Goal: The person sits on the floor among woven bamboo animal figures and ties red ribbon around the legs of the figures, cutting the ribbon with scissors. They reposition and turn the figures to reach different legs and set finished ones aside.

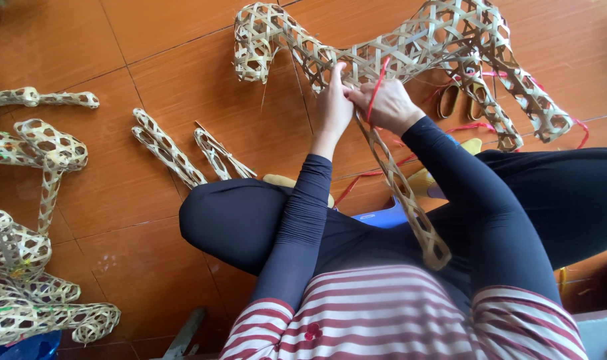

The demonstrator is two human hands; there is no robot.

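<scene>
1. A blue container [382,217] is peeking out between the person's knees; its inside is hidden, so its contents cannot be told. Another blue container [23,347] is sitting at the near left corner of the floor [150,60], mostly under woven pieces.
2. The left hand [335,107] is pressing flat against the woven bamboo frame [410,47], fingers stretched upward and lying close together on the lattice; whether that grip is pinching a strip cannot be told.
3. The right hand [391,105] is curling closed just beside the left, its grip pinching a red string [377,87] that is rising in a loop over the frame's middle.
4. The frame is spanning the far side of the floor, open hexagon weave, with leg-like tubes hanging down on the right.
5. A long woven tube [410,200] is running from under both hands down towards the person's lap, its lower end resting against the dark trousers.
6. More red string is trailing on the floor on the right, under the frame's legs.
7. Two loose woven tubes [167,150] are lying on the floor left of the knee, well apart from the hands.
8. Finished woven figures [23,267] are crowding the left edge of the floor.
</scene>
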